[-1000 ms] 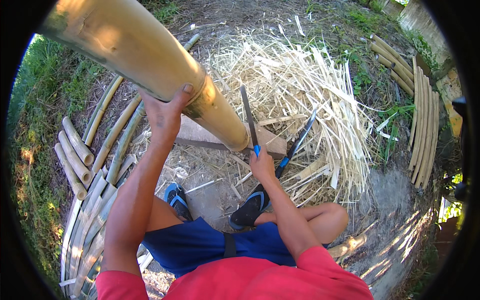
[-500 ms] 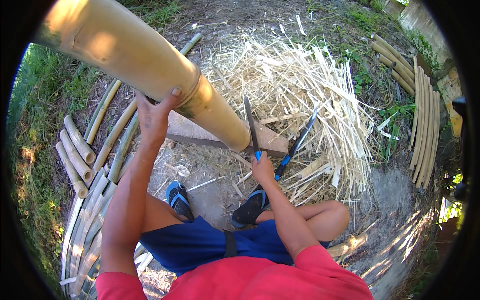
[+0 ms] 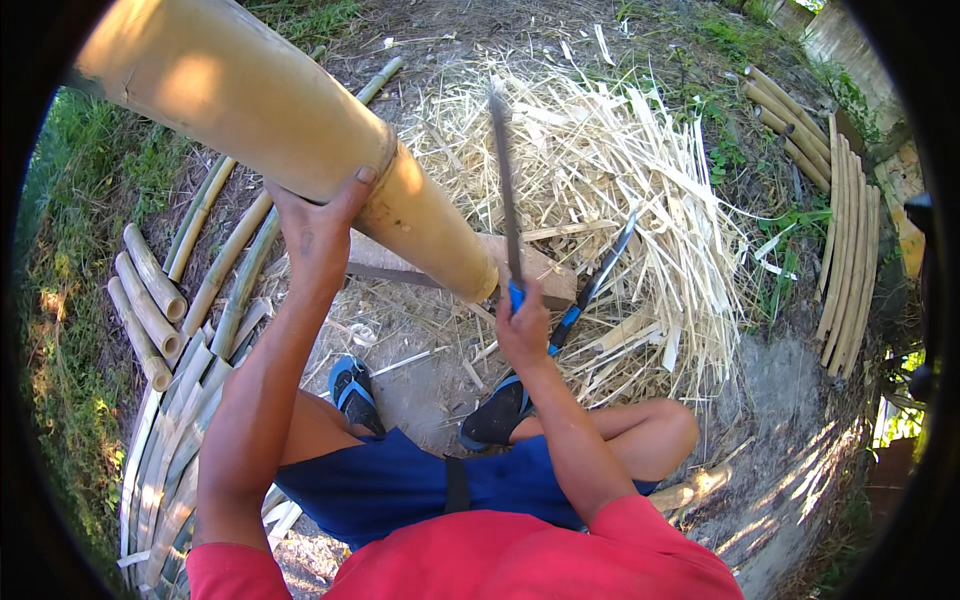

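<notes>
A thick yellow bamboo pole (image 3: 270, 105) slants from the upper left down to a flat wooden block (image 3: 545, 268). My left hand (image 3: 315, 225) grips it from below, thumb just under a node ring. Beside the pole's lower end, my right hand (image 3: 525, 328) is closed around the blue handle of a long-bladed knife (image 3: 506, 190). The blade, slightly blurred, points up and away from me, apart from the bamboo. A second long knife (image 3: 600, 275) with a blue and black handle lies right of the block, against the shavings.
A big heap of pale bamboo shavings (image 3: 620, 190) covers the ground beyond the block. Cut bamboo tubes (image 3: 150, 300) and split strips (image 3: 180, 440) lie at left. Longer bamboo pieces (image 3: 850, 250) rest at far right. My sandalled feet (image 3: 355, 392) are close to the block.
My right hand has risen slightly, and the knife's tip has swung farther up and away. The bamboo has turned or shifted a little in my left hand's grip.
</notes>
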The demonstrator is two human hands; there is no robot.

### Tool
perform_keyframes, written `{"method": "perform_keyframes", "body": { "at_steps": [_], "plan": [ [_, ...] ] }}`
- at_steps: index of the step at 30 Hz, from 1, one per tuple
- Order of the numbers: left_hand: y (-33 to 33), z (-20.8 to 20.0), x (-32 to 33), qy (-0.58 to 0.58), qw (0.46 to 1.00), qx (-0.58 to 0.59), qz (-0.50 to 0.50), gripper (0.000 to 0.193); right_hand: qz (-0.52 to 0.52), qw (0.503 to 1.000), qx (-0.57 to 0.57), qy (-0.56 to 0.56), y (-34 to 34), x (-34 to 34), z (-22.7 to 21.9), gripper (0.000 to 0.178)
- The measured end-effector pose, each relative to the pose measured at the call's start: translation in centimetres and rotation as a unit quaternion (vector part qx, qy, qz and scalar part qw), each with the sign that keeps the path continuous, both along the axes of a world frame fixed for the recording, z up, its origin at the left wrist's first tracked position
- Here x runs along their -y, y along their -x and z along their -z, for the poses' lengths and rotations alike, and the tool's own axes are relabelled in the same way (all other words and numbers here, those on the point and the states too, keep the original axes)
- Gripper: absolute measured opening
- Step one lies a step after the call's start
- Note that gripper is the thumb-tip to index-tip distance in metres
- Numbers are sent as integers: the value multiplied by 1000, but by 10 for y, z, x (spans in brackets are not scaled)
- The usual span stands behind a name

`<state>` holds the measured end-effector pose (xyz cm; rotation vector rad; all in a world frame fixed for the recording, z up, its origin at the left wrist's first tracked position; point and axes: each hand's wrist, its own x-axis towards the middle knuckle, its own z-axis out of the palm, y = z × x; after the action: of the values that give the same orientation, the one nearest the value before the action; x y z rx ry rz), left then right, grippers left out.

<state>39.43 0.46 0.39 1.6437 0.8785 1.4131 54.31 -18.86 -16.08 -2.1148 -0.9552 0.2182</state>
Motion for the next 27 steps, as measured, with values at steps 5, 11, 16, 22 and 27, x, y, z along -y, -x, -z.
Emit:
{"method": "perform_keyframes", "body": {
  "at_steps": [5, 11, 16, 22, 27],
  "plan": [
    [-6, -5, 10, -31, 999, 4, 9, 88, 14, 974, -36, 225, -12, -4, 36, 32],
    [-13, -5, 17, -21, 1000, -5, 6, 90, -24, 995, -14, -94, -6, 5, -10, 32],
    [-12, -2, 12, -19, 1000, 14, 20, 92, 21, 997, -50, 50, -11, -3, 47, 34],
    [10, -4, -3, -8, 999, -4, 42, 87, -12, 989, -25, 146, -23, -1, 43, 34],
    [22, 9, -18, 31, 993, 23, 108, 82, -59, 993, -14, -104, -14, 1, -44, 30]
  ]
}}
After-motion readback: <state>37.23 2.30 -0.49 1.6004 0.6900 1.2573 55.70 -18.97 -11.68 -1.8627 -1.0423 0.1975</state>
